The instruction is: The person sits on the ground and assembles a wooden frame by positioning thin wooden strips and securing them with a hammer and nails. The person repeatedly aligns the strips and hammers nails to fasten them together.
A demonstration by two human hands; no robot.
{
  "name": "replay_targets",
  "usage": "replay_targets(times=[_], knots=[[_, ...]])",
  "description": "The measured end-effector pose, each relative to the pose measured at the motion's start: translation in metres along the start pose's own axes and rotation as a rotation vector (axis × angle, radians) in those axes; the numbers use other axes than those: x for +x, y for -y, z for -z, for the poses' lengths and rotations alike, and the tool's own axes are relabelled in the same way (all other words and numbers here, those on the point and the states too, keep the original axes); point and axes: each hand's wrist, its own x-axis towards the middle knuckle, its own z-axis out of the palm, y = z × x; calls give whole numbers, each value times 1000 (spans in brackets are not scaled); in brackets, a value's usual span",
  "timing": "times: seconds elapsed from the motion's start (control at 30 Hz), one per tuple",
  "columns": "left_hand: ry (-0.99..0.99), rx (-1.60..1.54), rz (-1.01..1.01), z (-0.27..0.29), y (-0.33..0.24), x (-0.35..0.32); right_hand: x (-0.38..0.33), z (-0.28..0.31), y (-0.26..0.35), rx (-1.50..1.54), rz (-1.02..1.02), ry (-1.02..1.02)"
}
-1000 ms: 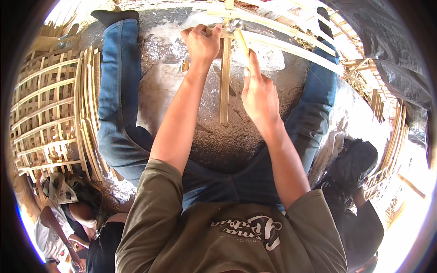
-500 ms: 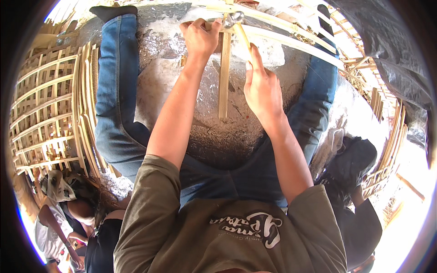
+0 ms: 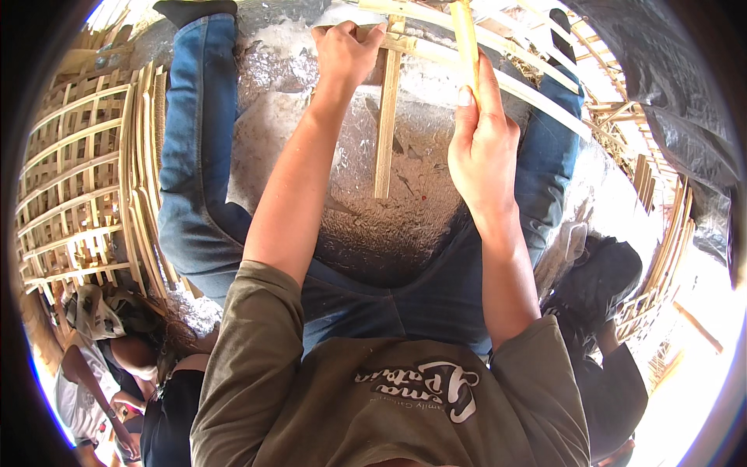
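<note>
1. The scuffed ground is largest, spread between the person's outstretched legs.
2. The olive-brown shirt fills the lower middle.
3. A long pale cross strip runs from the left hand toward the right leg, passing behind the hammer handle and right hand.
4. A shorter upright strip meets it near its left end and points down toward the person; their crossing is now uncovered.
5. The right hand is closed around the hammer handle, index finger and thumb laid along it. This is the change: the hand is farther right, and the hammer head, over the crossing half a second ago, is out of view past the top edge. For the work, I judge that no blow is landing at this instant.
6. The left hand is curled closed, pinching the cross strip's end just beside the crossing, much as before.
7. White lettering on the shirt is upside down: large curving script with a fainter small line. No other writing is readable.
</note>
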Motion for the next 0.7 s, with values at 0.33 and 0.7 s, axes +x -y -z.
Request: replay_targets(times=[0.33, 0.7], knots=[[-38, -62, 5, -1, -6, -7, -9, -13, -12, -70, -97, 218], [-26, -33, 42, 7, -15, -17, -16, -14, -11, -140, -84, 211]])
